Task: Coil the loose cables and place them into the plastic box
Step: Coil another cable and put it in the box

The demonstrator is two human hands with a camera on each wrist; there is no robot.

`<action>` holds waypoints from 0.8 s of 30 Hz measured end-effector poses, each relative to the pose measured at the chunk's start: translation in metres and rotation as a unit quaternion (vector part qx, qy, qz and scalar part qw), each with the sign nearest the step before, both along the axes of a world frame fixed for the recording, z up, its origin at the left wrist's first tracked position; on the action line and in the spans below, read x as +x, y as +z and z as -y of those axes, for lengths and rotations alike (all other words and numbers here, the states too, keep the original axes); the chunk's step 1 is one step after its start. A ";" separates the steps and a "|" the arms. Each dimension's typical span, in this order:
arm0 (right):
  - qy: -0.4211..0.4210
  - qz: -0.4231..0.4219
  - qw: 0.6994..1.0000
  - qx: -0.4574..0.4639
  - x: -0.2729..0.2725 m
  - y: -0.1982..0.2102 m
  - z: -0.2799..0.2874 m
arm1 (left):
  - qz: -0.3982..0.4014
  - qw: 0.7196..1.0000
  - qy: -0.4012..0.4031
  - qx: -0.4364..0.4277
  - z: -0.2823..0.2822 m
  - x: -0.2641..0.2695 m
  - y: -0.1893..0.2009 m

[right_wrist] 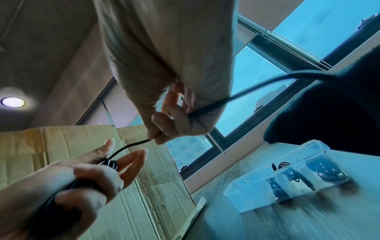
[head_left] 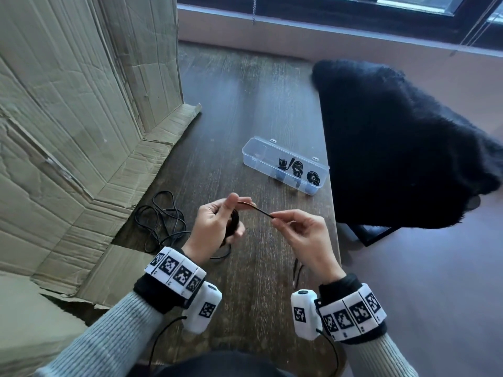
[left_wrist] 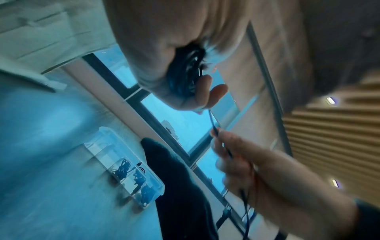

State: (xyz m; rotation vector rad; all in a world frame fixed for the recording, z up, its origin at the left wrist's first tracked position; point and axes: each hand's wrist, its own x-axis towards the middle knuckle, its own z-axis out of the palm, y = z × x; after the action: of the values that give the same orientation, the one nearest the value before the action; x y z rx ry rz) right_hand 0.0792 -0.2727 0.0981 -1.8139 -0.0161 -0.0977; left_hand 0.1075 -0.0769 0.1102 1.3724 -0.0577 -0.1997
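Your left hand [left_wrist: 164, 68] fills the top of the left wrist view, its fingers curled round a dark coil of cable [left_wrist: 185, 73]. A short straight run of that cable leaves the coil and crosses to your right hand [left_wrist: 257, 170], which pinches it between fingertips [left_wrist: 216, 131]; the rest of the cable trails down past that palm. Lower left, the clear plastic box [left_wrist: 123, 167] sits on the table [left_wrist: 41, 146], blurred, with several dark cable bundles [left_wrist: 131, 173] inside. A black fuzzy cloth [left_wrist: 180, 186] lies just beside the box. Behind it all you see a window [left_wrist: 180, 123].
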 end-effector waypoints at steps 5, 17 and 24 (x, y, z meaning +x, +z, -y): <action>0.040 0.047 0.994 -0.089 -0.013 -0.012 -0.017 | -0.090 0.987 0.135 0.021 0.007 0.011 -0.002; 0.119 0.094 0.948 -0.280 -0.013 -0.028 -0.047 | -0.289 0.929 0.222 -0.067 0.009 0.023 -0.028; 0.147 0.057 0.937 -0.312 -0.013 -0.028 -0.048 | -0.300 0.906 0.238 -0.181 0.008 0.025 -0.026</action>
State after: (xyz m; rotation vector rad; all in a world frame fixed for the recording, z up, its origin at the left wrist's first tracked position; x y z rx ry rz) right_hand 0.0662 -0.2249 0.0700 -2.4142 -0.4454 0.0197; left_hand 0.1329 -0.0849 0.0842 0.8714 0.7185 -0.1807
